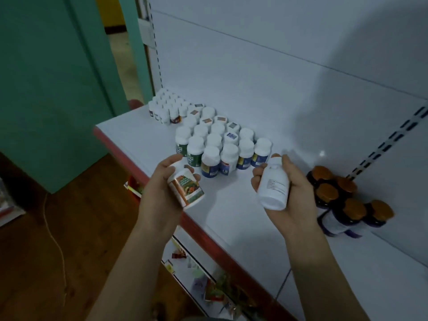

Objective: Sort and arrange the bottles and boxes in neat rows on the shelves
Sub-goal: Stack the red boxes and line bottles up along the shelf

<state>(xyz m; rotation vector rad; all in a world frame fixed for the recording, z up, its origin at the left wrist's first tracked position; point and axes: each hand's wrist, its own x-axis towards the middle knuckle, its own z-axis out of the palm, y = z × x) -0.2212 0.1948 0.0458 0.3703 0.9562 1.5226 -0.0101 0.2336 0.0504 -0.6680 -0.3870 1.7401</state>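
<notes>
White shelf [231,212], bottles [188,190] in both hands [157,181]

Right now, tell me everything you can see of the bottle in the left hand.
The bottle is small, white and plastic-looking, with an orange and green label picturing what may be fruit; its print is too blurred to read. It is tilted, cap end up in the left hand, base toward the camera. Fingers curl round its upper part. It hangs over the red front edge of the shelf, touching only the hand.

Dim, bluish exposure. Broad soft shadow on the back panel [370,42]; small glint on the shelf [231,205]. Edges bend; detail soft.
</notes>
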